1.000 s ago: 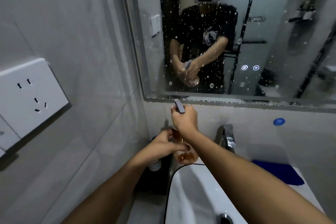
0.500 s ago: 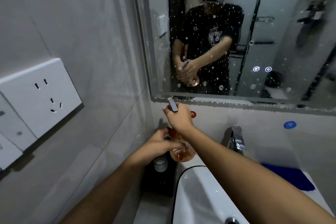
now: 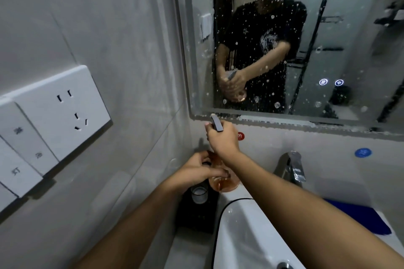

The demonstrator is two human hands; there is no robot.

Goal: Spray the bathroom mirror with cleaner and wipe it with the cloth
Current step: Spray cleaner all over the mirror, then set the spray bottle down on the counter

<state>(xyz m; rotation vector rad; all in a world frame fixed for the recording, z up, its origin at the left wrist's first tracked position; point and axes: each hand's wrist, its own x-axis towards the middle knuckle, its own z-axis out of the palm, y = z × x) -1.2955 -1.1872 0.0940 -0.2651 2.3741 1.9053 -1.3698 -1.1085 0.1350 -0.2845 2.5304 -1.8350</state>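
Amber spray bottle [image 3: 225, 181] sits between both hands: left hand [image 3: 196, 170] grips its body, right hand [image 3: 223, 140] clasps its grey head.

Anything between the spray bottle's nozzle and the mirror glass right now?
Nothing visible. The right hand grips the spray bottle head just below the mirror edge, the left hand holds its body, and the droplet-covered glass above is unobstructed.

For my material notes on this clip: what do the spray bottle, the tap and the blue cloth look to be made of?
Spray bottle: clear, amber-tinted plastic, probably, since liquid shows through it; its head is matt grey plastic.
Tap: polished metal, likely chrome-plated, with bright mirror-like reflections.
Blue cloth: soft dull fabric, perhaps microfibre; it lies flat, without shine.
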